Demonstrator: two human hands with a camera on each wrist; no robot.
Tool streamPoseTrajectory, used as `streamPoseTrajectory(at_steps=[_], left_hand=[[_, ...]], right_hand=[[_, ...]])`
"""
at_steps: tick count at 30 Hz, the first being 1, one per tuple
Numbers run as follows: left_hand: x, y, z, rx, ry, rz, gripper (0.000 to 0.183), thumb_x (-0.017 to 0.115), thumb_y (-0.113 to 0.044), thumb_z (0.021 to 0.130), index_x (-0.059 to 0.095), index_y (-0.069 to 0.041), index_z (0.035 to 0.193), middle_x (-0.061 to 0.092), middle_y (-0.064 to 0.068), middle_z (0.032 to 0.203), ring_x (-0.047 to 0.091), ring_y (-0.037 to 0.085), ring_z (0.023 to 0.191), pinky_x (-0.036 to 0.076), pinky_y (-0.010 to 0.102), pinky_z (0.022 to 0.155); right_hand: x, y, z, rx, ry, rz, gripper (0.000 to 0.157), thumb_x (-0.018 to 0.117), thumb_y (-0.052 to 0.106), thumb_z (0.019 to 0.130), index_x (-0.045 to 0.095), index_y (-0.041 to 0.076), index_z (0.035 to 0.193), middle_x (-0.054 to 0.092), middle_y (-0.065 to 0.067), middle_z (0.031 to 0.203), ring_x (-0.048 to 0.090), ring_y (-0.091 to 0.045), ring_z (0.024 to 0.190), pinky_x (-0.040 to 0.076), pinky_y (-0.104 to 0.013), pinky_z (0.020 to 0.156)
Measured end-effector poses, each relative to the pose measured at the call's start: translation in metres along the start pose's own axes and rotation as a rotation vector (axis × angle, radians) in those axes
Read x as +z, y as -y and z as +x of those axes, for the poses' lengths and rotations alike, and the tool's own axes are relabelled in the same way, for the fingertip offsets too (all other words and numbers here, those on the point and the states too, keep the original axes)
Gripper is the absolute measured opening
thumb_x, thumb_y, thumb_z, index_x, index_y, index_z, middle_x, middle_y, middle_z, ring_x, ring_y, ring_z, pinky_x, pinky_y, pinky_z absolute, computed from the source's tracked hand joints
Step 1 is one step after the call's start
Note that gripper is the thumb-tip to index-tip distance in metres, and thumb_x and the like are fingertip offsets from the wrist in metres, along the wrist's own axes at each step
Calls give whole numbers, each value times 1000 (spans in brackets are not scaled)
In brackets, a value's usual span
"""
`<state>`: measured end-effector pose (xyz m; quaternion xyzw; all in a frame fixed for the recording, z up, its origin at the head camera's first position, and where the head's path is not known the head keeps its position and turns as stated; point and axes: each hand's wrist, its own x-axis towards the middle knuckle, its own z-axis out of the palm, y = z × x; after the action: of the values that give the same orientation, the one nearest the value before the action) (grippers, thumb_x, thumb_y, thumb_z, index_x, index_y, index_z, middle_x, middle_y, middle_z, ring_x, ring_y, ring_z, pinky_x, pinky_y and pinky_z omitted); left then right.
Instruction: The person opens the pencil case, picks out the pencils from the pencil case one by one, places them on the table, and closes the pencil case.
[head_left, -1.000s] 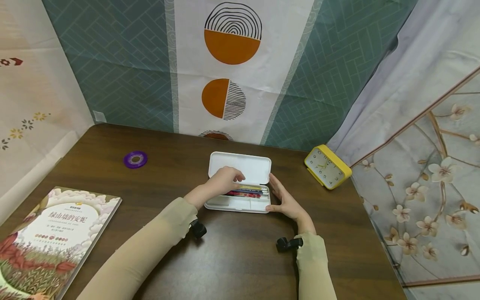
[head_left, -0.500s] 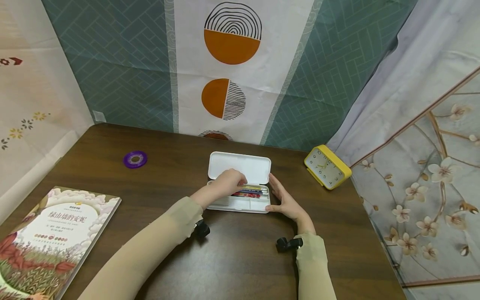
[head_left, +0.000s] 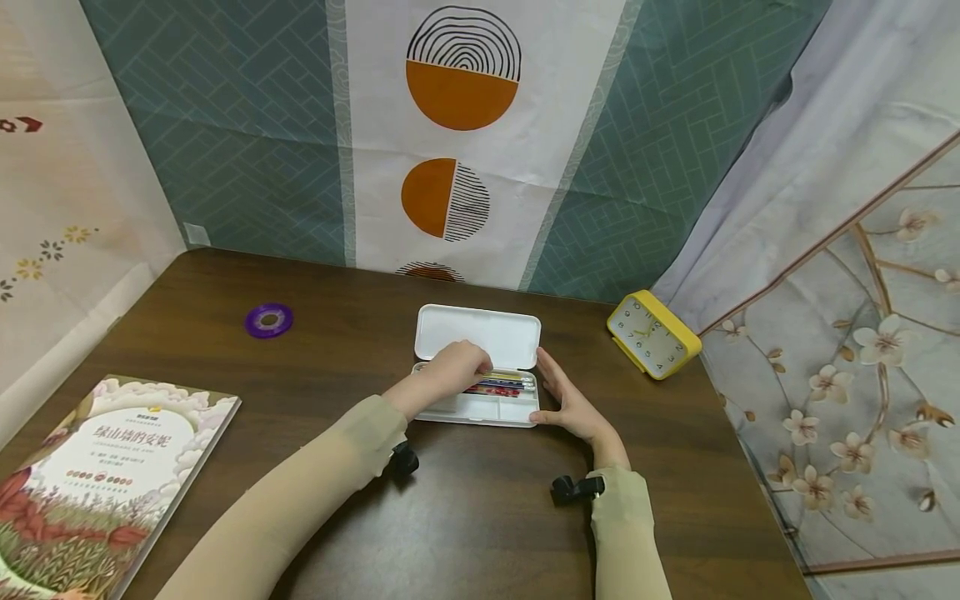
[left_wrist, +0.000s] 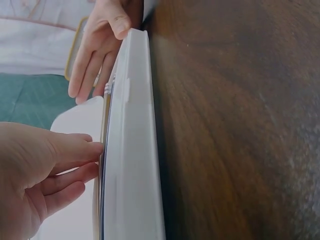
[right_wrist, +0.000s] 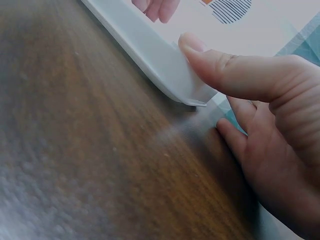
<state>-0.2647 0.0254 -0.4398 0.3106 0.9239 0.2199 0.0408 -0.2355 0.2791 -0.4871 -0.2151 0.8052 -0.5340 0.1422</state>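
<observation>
A white pencil case (head_left: 480, 408) lies open on the brown table, its lid (head_left: 502, 329) tipped back. Inside are several slim pencils, among them a yellow pencil (head_left: 504, 376) and red-patterned ones (head_left: 495, 389). My left hand (head_left: 453, 371) reaches down into the case from the left; in the left wrist view its thumb and index fingertips pinch the yellow pencil (left_wrist: 106, 112) near the rim. At the right end of the case, my right hand (head_left: 576, 408) is spread with fairly straight fingers, its thumb (right_wrist: 200, 52) touching the front corner.
A purple tape-like ring (head_left: 268, 320) lies at the back left of the table. Toward the front left is an illustrated book (head_left: 135, 467). A yellow alarm clock (head_left: 652, 335) stands at the back right, by the curtain.
My left hand has moved slightly right and dipped its fingers lower into the case, onto the yellow pencil. The right hand and the case stay in place.
</observation>
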Motion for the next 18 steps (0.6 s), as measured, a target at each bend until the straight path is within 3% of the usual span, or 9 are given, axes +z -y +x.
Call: streamPoseTrajectory(at_steps=[18], left_hand=[[5,4,2,10,-40,-7,15,65,-1,89,77,-6,98,75,7,100,70,22,99,54,36,89]], right_hand=[[0,-1,0,-8,-1,-2,110,77,-1,79,3,16,158,1,-7,166,3,-28,153,10,-60,119]])
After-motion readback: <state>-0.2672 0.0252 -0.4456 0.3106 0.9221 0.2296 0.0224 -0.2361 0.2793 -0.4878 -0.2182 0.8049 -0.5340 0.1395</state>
